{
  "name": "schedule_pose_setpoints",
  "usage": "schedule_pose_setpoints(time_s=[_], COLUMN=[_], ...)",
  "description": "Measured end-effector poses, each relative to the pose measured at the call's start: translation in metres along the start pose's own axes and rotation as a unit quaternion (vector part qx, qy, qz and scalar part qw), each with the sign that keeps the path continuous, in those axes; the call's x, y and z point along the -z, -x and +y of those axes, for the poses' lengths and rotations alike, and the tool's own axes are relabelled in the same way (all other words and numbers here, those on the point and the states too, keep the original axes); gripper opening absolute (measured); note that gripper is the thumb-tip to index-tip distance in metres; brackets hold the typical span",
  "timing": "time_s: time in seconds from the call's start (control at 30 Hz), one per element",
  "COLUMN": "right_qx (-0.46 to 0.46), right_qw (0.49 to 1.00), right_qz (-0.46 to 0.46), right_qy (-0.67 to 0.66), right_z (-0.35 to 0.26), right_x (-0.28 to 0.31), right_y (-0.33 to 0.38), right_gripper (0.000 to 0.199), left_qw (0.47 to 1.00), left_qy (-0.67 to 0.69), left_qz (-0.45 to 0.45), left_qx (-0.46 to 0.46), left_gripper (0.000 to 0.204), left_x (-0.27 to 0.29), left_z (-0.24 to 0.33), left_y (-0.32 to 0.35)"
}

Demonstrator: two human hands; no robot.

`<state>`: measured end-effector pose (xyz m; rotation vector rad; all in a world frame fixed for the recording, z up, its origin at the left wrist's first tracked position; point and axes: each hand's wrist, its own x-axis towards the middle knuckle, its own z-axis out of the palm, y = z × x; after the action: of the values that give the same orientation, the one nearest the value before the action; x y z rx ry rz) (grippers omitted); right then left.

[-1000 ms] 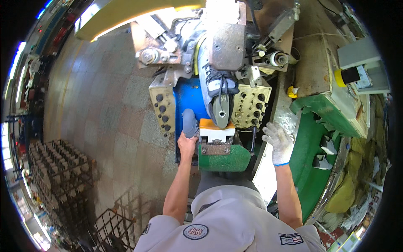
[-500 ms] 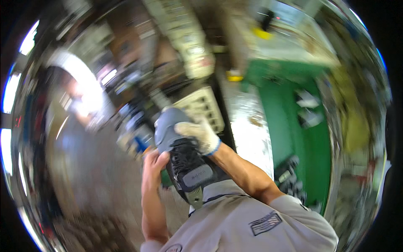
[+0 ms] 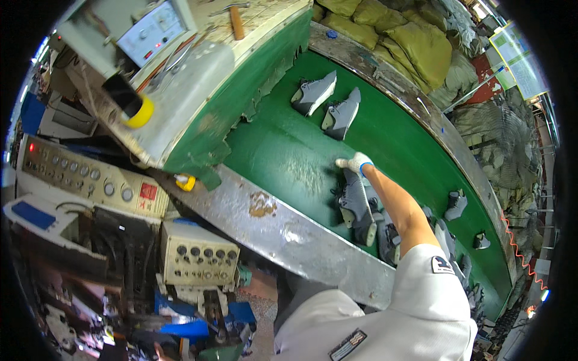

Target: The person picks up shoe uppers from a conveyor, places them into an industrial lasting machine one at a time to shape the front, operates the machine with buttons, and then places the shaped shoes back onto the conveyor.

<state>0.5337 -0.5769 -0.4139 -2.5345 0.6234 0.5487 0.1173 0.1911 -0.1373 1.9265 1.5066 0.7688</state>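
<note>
On the green conveyor belt (image 3: 274,159), my right hand (image 3: 355,162) in a white knit glove is closed at the toe end of a grey and black shoe (image 3: 355,201). Its thumb points left, and the other fingers are partly hidden. That shoe lies along the belt's near side, its heel toward me, against several other grey shoes (image 3: 388,237) partly covered by my forearm. Farther up the belt sit two grey shoes with pale soles, one shoe (image 3: 315,93) left of the other shoe (image 3: 342,114). My left hand cannot be made out.
A metal ledge (image 3: 289,231) edges the belt on my side. At left stand a machine control panel (image 3: 90,177) and a knob box (image 3: 200,259). A hammer (image 3: 236,21) lies on the bench above the belt. Olive sacks (image 3: 415,48) are piled beyond.
My view has turned right, from the machines to the belt. Earlier both hands held a grey and black shoe before my chest; now my right arm reaches out over the belt.
</note>
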Motion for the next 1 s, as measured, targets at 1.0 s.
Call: schedule_pose_setpoints(time_s=[1.0], right_qx=[0.023], right_qw=[0.59], right_qz=[-0.583], right_qy=[-0.558], right_z=[-0.346], right_x=[-0.179], right_y=[0.474], right_gripper=[0.044], left_qw=[0.846], left_qy=[0.296], left_qz=[-0.417], left_qx=[0.153], left_gripper=[0.045], left_x=[-0.025], left_z=[0.057], left_y=[0.031])
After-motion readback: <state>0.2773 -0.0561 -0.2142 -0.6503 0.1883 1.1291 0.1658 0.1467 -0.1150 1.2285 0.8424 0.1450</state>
